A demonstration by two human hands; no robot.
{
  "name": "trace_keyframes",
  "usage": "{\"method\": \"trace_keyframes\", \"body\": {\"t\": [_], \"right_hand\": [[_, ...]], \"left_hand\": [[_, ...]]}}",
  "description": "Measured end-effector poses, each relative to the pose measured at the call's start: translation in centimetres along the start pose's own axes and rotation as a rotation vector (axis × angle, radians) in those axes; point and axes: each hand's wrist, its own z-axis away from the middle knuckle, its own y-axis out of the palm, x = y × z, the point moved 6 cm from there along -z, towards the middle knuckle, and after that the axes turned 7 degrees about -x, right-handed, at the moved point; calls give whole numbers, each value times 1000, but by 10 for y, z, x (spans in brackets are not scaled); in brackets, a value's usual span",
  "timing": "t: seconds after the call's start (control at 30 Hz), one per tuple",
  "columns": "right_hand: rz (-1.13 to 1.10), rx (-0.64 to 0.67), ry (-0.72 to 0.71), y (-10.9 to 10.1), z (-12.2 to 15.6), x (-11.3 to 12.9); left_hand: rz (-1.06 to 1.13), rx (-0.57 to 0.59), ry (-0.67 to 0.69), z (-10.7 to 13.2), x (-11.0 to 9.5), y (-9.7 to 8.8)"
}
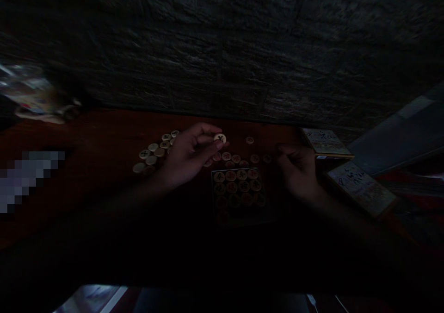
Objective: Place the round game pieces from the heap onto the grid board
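Between the thumb and fingers of my left hand (190,154) is a round xiangqi piece (219,138), its dark character facing up. My right hand (297,167) is closed, with curled fingers, to the right of the loose pieces; whether it holds anything is too dark to tell. Between my hands and nearer to me lies a square box (268,218) with rows of red- and black-marked pieces (231,175) in it. More red-marked pieces (226,156) lie just beyond the box. Several others (151,159) are spread left of my left hand, which hides some of them.
Two flat printed boxes, one farther back (326,141) and one nearer (360,187), lie at the right of the brown table (104,141). A rough stone wall (222,63) rises behind it. A blurred clear container (34,93) stands at the far left. The near area is very dark.
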Motion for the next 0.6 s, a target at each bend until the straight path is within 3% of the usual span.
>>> {"method": "trace_keyframes", "body": {"t": [0.37, 0.6], "right_hand": [[-44, -120, 44, -11, -2, -10], [-71, -14, -3, -1, 3, -6]], "left_hand": [[-102, 41, 213, 9, -13, 7], [-113, 127, 260, 20, -15, 16]]}}
